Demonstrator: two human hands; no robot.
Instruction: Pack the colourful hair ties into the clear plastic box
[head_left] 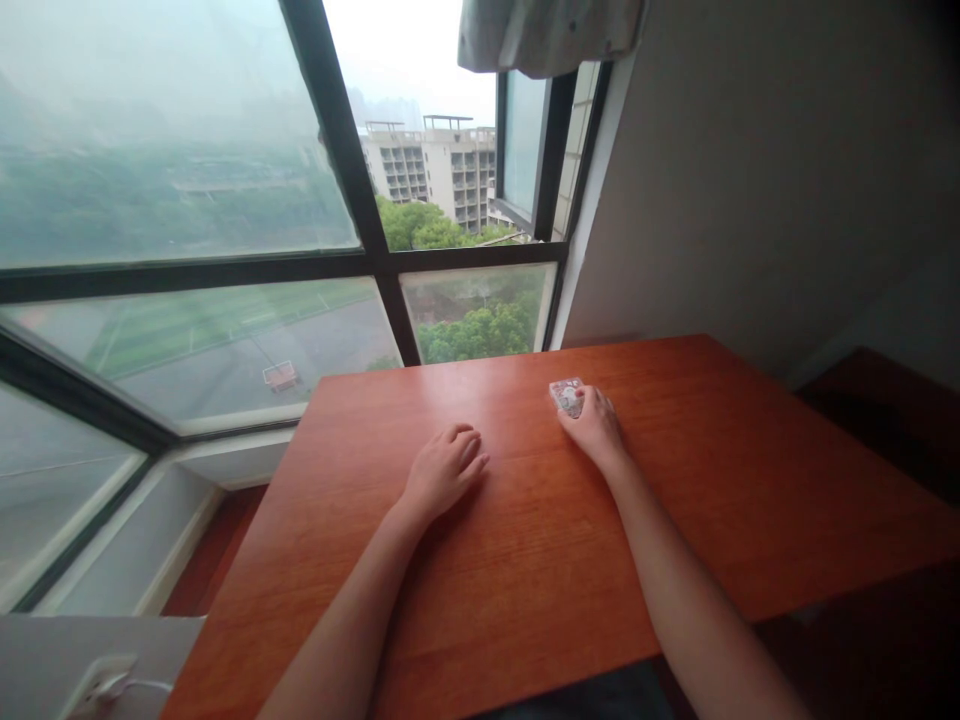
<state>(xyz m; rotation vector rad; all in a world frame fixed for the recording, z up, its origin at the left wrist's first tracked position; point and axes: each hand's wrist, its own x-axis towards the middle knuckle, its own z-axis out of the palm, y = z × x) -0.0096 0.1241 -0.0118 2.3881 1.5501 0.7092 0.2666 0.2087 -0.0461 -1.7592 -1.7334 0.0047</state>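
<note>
My right hand [596,425] is closed around the near right side of a small flat rectangular pack, which looks like a deck of cards [565,394] with a pale, reddish and grey printed top. The deck lies on the reddish-brown wooden table [517,540], toward its far edge. Part of its right side is hidden under my fingers. To the left, my left hand [446,468] rests palm down on the tabletop, fingers loosely bent and a little apart, holding nothing. A stretch of tabletop separates it from the deck.
Beyond the table's far edge stand dark-framed windows [382,262], one pane swung outward. A grey curtain [551,35] hangs at the top. A pale wall [720,200] rises at the right. At the lower left is a wall socket with a plugged-in white cable [142,684].
</note>
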